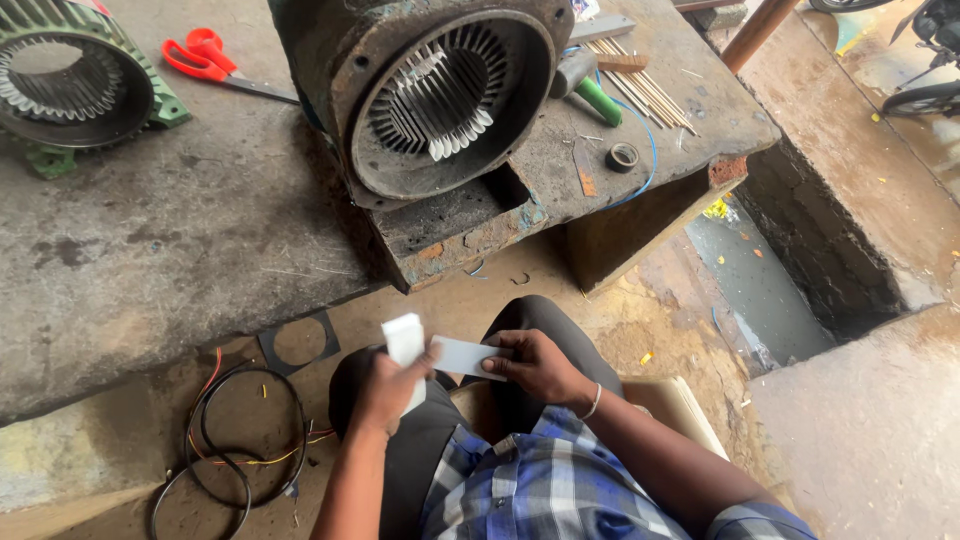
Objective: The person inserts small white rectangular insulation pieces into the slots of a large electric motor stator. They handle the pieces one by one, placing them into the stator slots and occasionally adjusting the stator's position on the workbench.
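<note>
My left hand (385, 385) grips a small stack of white insulation paper strips (404, 340) above my knee. My right hand (532, 365) pinches the end of a single white paper strip (465, 356) that lies flat between the two hands. Straight ahead on the workbench rests a dark, rusty motor stator (440, 95), its bore facing me. White paper strips (455, 135) stick out of several lower slots of that bore. I sit low, dark trousers and a blue checked shirt in view.
A green stator housing (75, 85) stands at the bench's far left, red scissors (205, 60) beside it. A hammer with a green handle (590, 88), thin wooden sticks (645, 92) and a tape roll (622, 157) lie at right. Black cable coils (245, 440) lie on the floor; a wet pit (770, 280) opens at right.
</note>
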A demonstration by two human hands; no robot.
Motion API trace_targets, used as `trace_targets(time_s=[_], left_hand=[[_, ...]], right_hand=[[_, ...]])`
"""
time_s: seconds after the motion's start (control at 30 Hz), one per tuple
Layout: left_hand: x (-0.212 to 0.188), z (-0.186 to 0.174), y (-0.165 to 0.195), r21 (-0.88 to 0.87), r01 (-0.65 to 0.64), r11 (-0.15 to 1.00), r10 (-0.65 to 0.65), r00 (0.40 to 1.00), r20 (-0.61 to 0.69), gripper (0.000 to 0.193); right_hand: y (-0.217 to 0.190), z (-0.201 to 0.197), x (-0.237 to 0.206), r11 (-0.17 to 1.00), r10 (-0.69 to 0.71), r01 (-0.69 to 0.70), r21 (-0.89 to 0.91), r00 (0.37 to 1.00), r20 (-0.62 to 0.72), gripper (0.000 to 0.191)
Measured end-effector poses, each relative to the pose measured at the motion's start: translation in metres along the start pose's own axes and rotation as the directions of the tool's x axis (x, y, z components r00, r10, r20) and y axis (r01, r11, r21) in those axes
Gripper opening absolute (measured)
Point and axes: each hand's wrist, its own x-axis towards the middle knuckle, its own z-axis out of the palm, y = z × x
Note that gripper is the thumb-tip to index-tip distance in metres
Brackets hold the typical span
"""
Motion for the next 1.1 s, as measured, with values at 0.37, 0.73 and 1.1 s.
trace_targets(time_s=[0.37, 0.73, 1.1], left_hand=[[-0.010, 0.035, 0.001, -0.068, -0.157, 0.985, 0.153, 0.986, -0.058, 0.021], [-0.024, 0.020, 0.035, 0.012, -0.276, 0.961, 0.275, 0.961, 0.043, 0.037], [-0.027, 0.016, 0.036, -0.038, -0.299, 0.953, 0.299, 0.954, -0.017, 0.042]], right_hand=[[-0.045, 0.030, -0.008, 0.339, -0.603, 0.381, -0.860, 0.790, 0.112, 0.067], [-0.046, 0.028, 0.003, 0.641, -0.485, 0.328, -0.694, 0.874, -0.035, 0.044], [-0.090, 0.036, -0.005, 0.415, -0.598, 0.377, -0.828, 0.799, 0.064, 0.044]])
